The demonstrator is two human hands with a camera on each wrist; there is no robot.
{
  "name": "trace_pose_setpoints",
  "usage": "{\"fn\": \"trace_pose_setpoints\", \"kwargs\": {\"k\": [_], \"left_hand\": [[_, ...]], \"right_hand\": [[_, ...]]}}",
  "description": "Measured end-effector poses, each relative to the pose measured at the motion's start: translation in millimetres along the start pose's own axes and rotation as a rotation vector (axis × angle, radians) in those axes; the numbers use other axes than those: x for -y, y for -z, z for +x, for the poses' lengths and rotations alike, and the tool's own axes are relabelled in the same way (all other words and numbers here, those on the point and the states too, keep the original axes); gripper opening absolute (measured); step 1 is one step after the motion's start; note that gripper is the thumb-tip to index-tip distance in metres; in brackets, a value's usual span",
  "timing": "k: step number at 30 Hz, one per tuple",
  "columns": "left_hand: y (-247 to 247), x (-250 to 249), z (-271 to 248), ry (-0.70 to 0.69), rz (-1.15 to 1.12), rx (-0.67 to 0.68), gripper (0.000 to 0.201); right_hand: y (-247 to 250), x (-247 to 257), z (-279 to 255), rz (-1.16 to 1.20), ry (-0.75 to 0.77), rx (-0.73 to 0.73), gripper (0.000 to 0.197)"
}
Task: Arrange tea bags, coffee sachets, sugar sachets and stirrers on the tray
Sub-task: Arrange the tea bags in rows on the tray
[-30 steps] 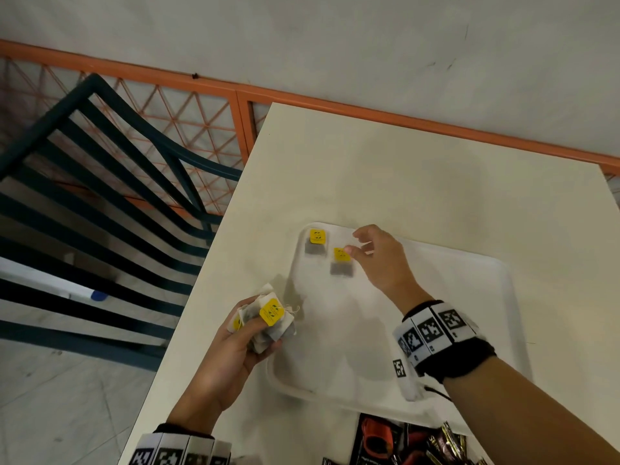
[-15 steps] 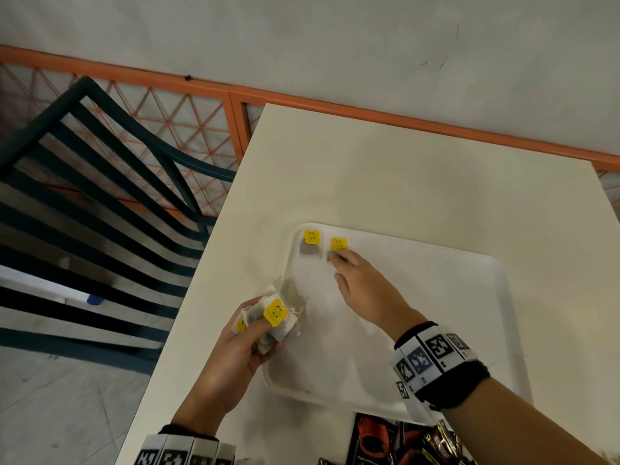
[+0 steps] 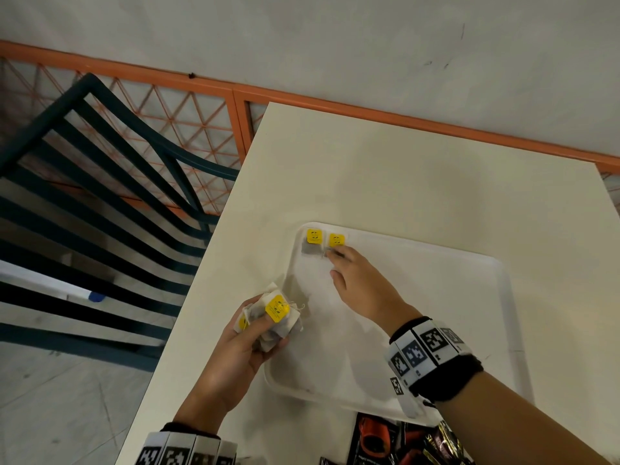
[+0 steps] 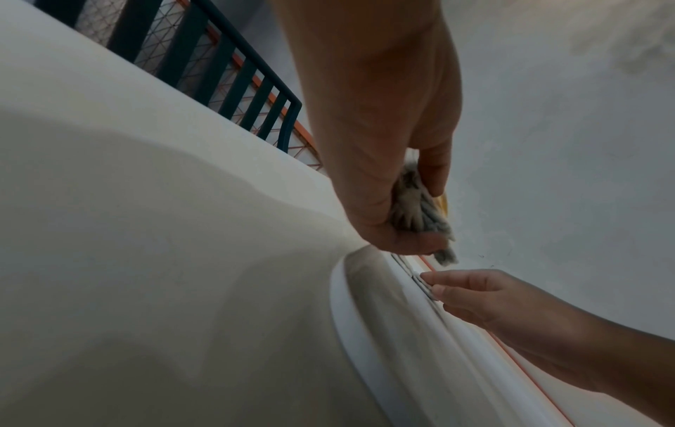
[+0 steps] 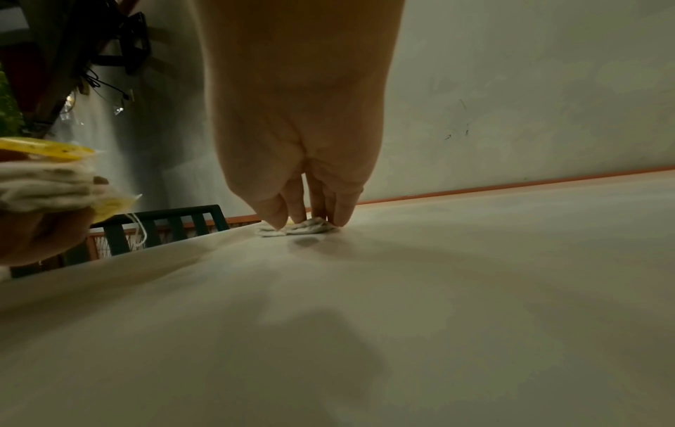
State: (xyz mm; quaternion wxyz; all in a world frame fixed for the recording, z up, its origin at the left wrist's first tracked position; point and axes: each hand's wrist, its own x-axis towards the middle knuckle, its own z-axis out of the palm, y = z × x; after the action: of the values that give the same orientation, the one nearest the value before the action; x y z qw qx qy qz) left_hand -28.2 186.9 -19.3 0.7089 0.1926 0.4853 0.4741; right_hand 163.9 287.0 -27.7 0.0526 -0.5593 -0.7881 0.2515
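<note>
Both hands work at the tray's left end. Left hand (image 3: 248, 344) grips a bunch of tea bags (image 3: 273, 318) with curled fingers and thumb, held just over the tray's left rim; a yellow tag faces up on top of the bunch. Right hand (image 3: 360, 283) reaches across the tray with fingers nearly straight, fingertips (image 5: 277, 219) pressing down on a tea bag lying flat.

Table (image 3: 402, 169): cream, with a dark slatted chair (image 3: 100, 196) to its left and an orange lattice rail (image 3: 188, 105) beyond.

Tray (image 3: 469, 297): white, lying on the table, mostly bare.

Sachets (image 3: 396, 441): dark packets with red and gold print, on the table at the tray's near edge.

Two tea bags lie side by side in the tray's far left corner, yellow tags uppermost: first bag (image 3: 312, 243) nearest the corner, second bag (image 3: 335, 245) just right of it, under the right fingertips.
</note>
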Motion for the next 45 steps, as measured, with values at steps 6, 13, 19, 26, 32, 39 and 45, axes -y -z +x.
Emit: {"fn": "trace_pose_setpoints", "kwargs": {"k": [6,13,19,26,32,39,45], "left_hand": [[-2,-4,0,-0.029,-0.103,0.029,0.063],[-1,-2,0,-0.073,0.014,-0.036,0.035],[-2,0,-2,-0.056,0.108,-0.039,0.036],[6,3,0,-0.071,0.087,-0.053,0.029],[9,2,-1,-0.090,0.094,-0.076,0.017],[11,3,-1,-0.092,0.102,-0.083,0.020],[13,3,2,-0.089,0.074,-0.130,0.022]], "right_hand": [[0,10,-6,0.100,0.046,-0.156,0.038],[-10,53,-29,0.579,-0.032,-0.059,0.025],[-16,60,-30,0.733,-0.059,-0.050,0.018],[-5,57,-17,1.171,-0.200,-0.056,0.017],[-8,38,-1,0.751,-0.300,-0.061,0.015],[-9,39,0,0.350,-0.223,-0.139,0.033],[-14,47,-26,0.132,0.063,-0.085,0.036]]}}
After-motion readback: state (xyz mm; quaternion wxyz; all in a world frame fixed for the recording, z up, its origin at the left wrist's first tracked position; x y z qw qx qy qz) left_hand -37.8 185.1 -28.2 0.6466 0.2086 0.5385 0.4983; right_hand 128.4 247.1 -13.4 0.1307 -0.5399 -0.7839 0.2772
